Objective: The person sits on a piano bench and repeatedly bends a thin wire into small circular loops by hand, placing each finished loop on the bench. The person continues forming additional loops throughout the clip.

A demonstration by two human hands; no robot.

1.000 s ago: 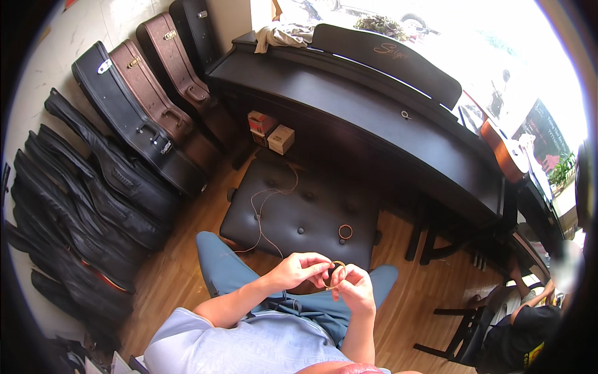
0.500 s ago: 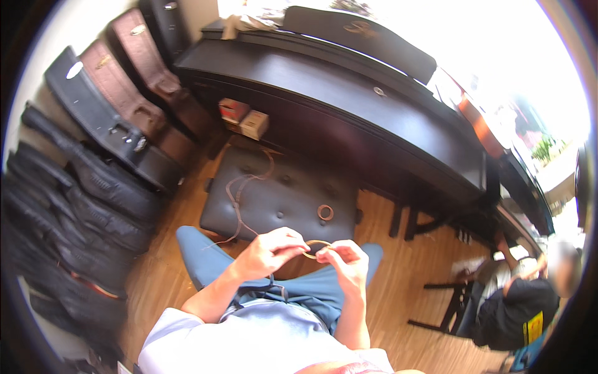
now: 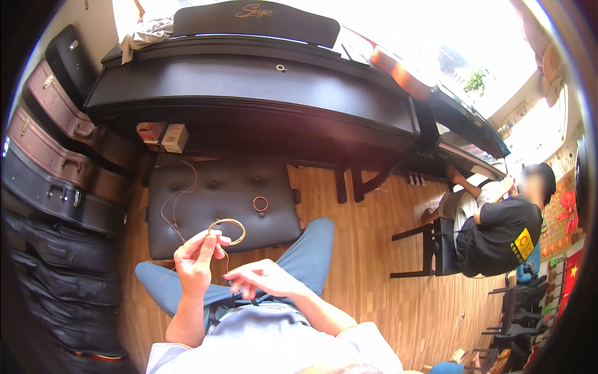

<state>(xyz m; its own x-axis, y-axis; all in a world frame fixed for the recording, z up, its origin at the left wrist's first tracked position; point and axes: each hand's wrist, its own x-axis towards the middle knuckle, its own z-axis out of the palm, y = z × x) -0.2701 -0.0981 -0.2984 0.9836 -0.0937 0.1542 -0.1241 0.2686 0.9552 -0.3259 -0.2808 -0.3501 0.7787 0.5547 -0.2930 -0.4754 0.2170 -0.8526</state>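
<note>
My left hand (image 3: 196, 258) is raised over my lap and pinches a gold-coloured coiled guitar string (image 3: 243, 233) between thumb and fingertips. A loose end of it hangs below the coil, close to my right hand (image 3: 265, 277). The right fingers are apart and slightly bent beside that end, and no grip on it shows. Ahead, on a black padded bench (image 3: 237, 181), lies a second, copper-coloured string coil (image 3: 260, 204). An uncoiled string (image 3: 165, 212) trails in loops across the bench's left side.
A dark piano (image 3: 249, 84) stands behind the bench, with a small pale ring (image 3: 281, 67) and an orange-brown guitar (image 3: 402, 73) on it. Two small boxes (image 3: 175, 138) sit underneath. Instrument cases (image 3: 50, 193) line the left. A person (image 3: 498, 234) sits at right.
Both hands were together on the coil; now the left alone holds it raised, and the right has come off, lower down. A loose end now hangs from the coil. The view has turned right.
</note>
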